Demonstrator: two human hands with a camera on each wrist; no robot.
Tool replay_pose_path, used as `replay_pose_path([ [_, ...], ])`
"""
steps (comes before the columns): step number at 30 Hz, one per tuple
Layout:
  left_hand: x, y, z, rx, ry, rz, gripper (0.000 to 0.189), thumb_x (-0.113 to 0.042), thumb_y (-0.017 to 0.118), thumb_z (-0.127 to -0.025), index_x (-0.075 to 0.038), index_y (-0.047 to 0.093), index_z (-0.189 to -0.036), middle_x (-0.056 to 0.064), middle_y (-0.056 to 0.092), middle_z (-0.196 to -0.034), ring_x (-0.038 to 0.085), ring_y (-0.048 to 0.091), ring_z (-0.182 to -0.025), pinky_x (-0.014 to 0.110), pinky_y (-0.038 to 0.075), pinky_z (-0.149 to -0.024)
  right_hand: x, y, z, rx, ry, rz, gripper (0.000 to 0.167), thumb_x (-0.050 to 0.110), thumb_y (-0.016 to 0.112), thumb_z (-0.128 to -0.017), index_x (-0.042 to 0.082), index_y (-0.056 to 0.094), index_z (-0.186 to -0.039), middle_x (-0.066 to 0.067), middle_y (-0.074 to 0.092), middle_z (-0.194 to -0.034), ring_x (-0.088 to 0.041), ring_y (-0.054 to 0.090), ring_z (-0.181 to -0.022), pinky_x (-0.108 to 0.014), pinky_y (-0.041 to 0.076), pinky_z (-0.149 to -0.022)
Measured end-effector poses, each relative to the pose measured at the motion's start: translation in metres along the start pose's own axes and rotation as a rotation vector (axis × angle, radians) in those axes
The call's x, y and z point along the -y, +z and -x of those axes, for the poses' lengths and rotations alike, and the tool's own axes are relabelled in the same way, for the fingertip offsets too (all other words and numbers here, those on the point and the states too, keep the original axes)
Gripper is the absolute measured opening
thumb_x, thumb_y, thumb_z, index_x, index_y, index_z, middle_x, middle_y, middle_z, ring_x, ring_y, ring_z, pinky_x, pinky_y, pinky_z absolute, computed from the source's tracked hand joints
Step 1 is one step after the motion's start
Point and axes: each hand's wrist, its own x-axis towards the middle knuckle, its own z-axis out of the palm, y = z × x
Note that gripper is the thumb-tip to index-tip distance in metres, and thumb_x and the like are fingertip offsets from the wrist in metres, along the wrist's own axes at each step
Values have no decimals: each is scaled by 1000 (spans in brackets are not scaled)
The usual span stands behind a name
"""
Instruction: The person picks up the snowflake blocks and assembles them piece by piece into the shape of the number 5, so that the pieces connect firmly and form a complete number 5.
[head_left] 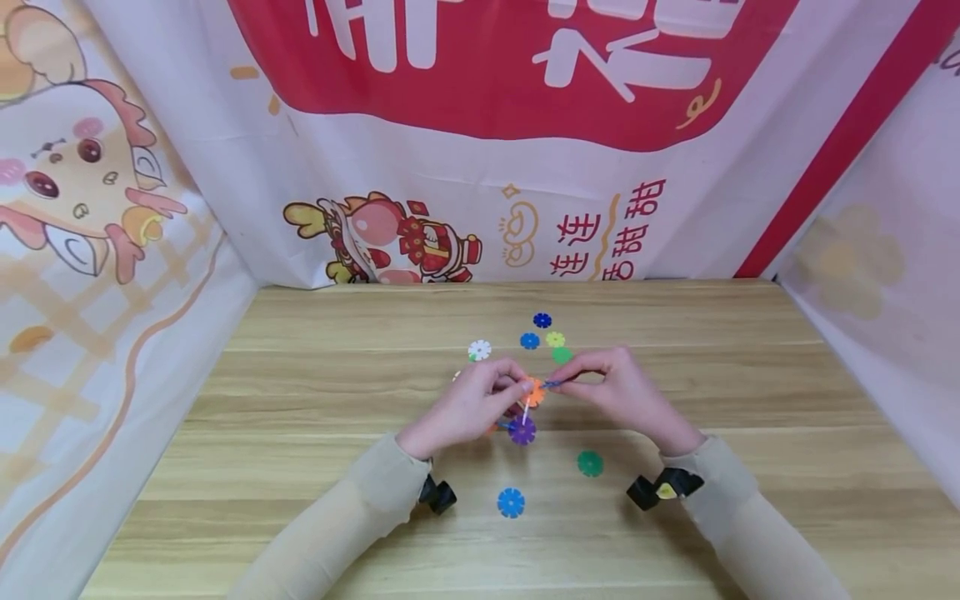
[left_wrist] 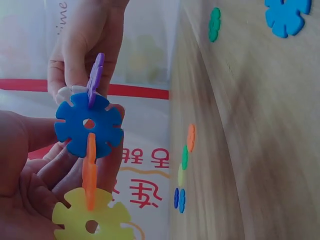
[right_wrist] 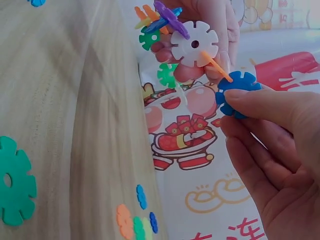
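At the left hangs a printed cloth (head_left: 75, 183), meeting the table (head_left: 225, 442). A pale sleeve (head_left: 352, 508) leads to the left hand (head_left: 472, 406), whose thumb and curled fingers grip a chain (left_wrist: 89, 112) of slotted discs above the wood. Beyond that hand a white disc (head_left: 479, 350) lies flat (a bit of green shows at its lower edge). The chain runs yellow, orange, blue, purple, white, orange, the pieces set crosswise. Nearer the person lies a blue disc (head_left: 512, 503). Toward the back, between the hands, sit a second blue one (head_left: 529, 341), a navy disc (head_left: 542, 320), a yellow disc (head_left: 555, 339) and a light green disc (head_left: 562, 356), the last just beside the right hand (head_left: 615, 390). That hand pinches the held disc (right_wrist: 240, 82), also blue, between thumb and fingers against the chain's orange end; whether it is slotted in, I cannot tell. A dark green disc (head_left: 590, 464) lies on the near side, and a black wrist camera (head_left: 663, 487) hangs under the right wrist.
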Motion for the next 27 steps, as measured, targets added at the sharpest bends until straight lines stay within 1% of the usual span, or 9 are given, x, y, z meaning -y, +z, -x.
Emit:
replay_pose_path([
  [3, 0, 0, 0, -1, 2, 21, 11, -21, 60, -106, -14, 68, -101, -2, 71, -82, 29, 67, -75, 30, 51, -58, 2, 0, 1, -8, -41, 47, 17, 0, 81, -86, 16, 81, -92, 7, 76, -92, -13, 73, -87, -33, 60, -81],
  [5, 0, 1, 1, -8, 12, 5, 11, -22, 60, -105, -15, 68, -101, -1, 70, -79, 30, 65, -71, 28, 48, -56, 3, 0, 1, -6, -65, 65, 20, -2, 82, -84, 16, 81, -91, 8, 76, -92, -13, 73, -88, -33, 60, -81],
  [8, 2, 2, 1, -18, 33, -26, 12, -23, 61, -105, -16, 70, -101, -1, 68, -76, 21, 58, -62, 26, 42, -53, 6, 0, 2, 6, -99, 101, 19, -1, 82, -84, 17, 81, -92, 9, 76, -93, -11, 72, -89, -32, 59, -82],
  [12, 4, 4, 1, -30, 61, -51, 12, -24, 61, -105, -17, 71, -101, -2, 66, -73, 9, 48, -55, 26, 38, -51, 8, 1, 3, 17, -104, 121, 18, 3, 83, -85, 19, 81, -92, 13, 75, -94, -9, 72, -90, -30, 59, -83],
  [17, 4, 5, -1, -53, 64, -44, 11, -24, 62, -104, -18, 70, -100, -1, 65, -71, 9, 47, -54, 25, 37, -50, 7, 2, 3, -5, -97, 124, 19, 0, 82, -85, 17, 81, -93, 11, 75, -94, -10, 72, -90, -31, 59, -82],
  [19, 4, 5, -1, -57, 61, -33, 11, -24, 62, -105, -17, 69, -99, 0, 66, -73, 12, 49, -55, 25, 38, -51, 7, 2, 3, -11, -81, 121, 18, 1, 82, -86, 16, 81, -95, 10, 76, -95, -10, 72, -90, -33, 59, -83],
  [22, 2, 4, -2, -56, 58, -18, 12, -24, 60, -105, -16, 68, -101, 3, 68, -81, 18, 58, -64, 27, 45, -56, 6, -1, 2, -12, -29, 96, 17, 7, 81, -88, 15, 80, -102, 10, 75, -99, -10, 71, -93, -38, 58, -88],
  [25, 1, 2, -1, -60, 42, -18, 12, -24, 58, -106, -16, 66, -102, 0, 69, -89, 21, 65, -76, 30, 51, -63, 2, -7, 1, -22, 42, 68, 21, 15, 82, -89, 15, 79, -110, 7, 75, -106, -15, 69, -99, -44, 55, -92],
  [27, 2, 1, -1, -69, 28, -19, 12, -24, 57, -107, -17, 66, -103, -1, 68, -91, 20, 65, -79, 32, 53, -66, -3, -11, 0, -38, 92, 59, 24, 18, 83, -89, 15, 78, -112, 4, 74, -108, -18, 68, -100, -46, 55, -91],
])
